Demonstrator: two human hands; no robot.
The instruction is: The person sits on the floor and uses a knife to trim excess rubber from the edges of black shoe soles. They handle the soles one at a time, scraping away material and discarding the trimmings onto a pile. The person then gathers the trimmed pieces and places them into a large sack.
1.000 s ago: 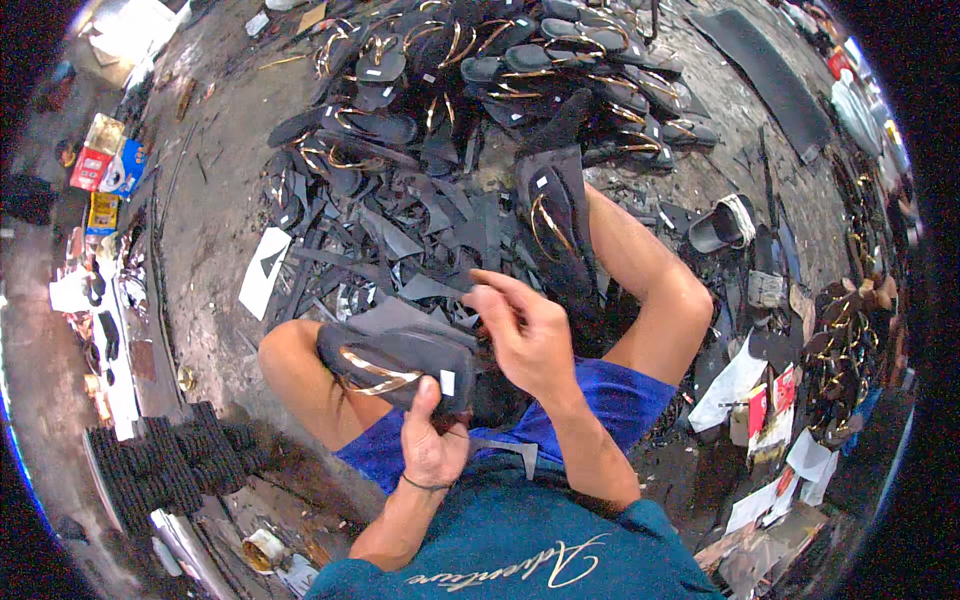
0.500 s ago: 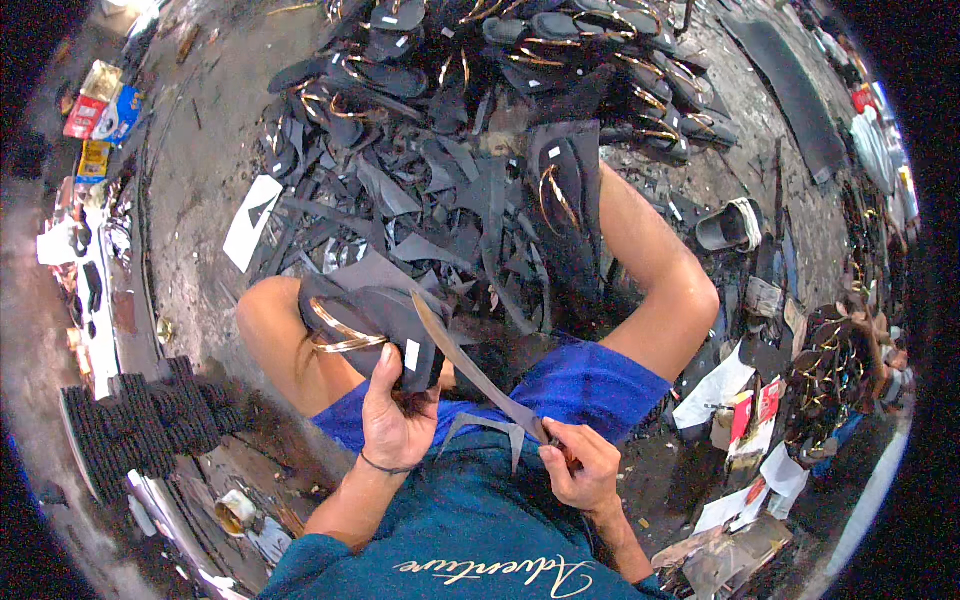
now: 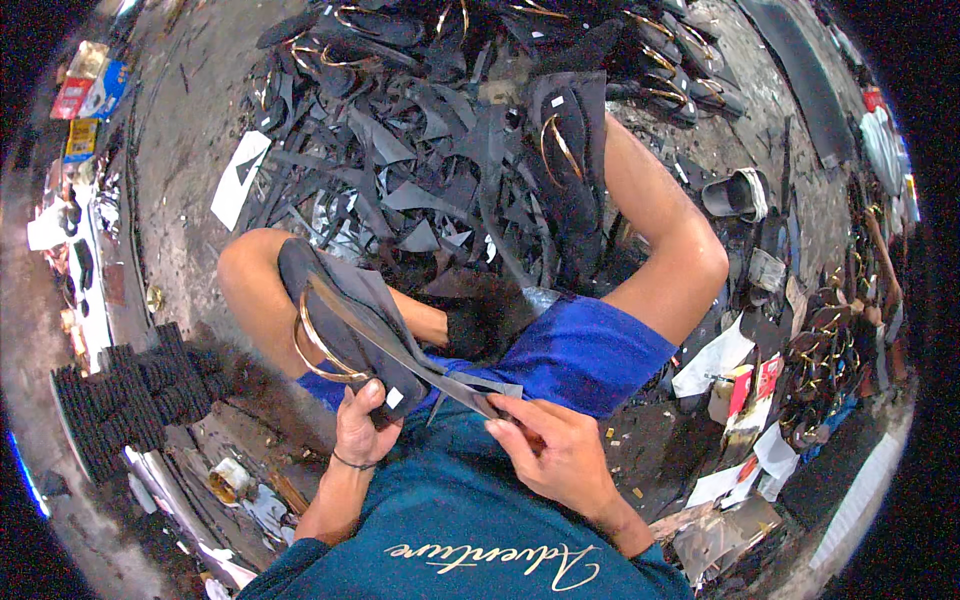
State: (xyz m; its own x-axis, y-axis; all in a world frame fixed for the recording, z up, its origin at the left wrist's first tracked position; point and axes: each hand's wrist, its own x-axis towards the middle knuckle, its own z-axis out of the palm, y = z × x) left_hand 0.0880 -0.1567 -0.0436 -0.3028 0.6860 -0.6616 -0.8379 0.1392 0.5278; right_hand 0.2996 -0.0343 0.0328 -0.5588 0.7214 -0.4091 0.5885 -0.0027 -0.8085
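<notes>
A black sandal [image 3: 340, 325] with a gold strap and a small white label lies tilted over my lap, a thin dark sheet jutting out along its right side. My left hand [image 3: 365, 425] grips it at the labelled end, thumb on top. A long knife [image 3: 400, 350] runs along the sandal's right edge, beside the jutting sheet. My right hand [image 3: 555, 450] is closed round the knife's near end; its handle is mostly hidden by my fingers. Another gold-strapped sandal [image 3: 562, 130], on a dark sheet, lies by my right leg.
A heap of dark cut scraps [image 3: 400, 170] covers the ground ahead. Finished-looking sandals [image 3: 670, 60] pile up beyond it. Stacked black ribbed pieces [image 3: 140, 405] stand at the left. A slipper [image 3: 733, 195] and paper scraps [image 3: 712, 360] lie at the right.
The knife has gone from standing apart at a slant to lying along the sandal's edge. The sandal has turned lengthwise, and my right hand has shifted slightly up and left.
</notes>
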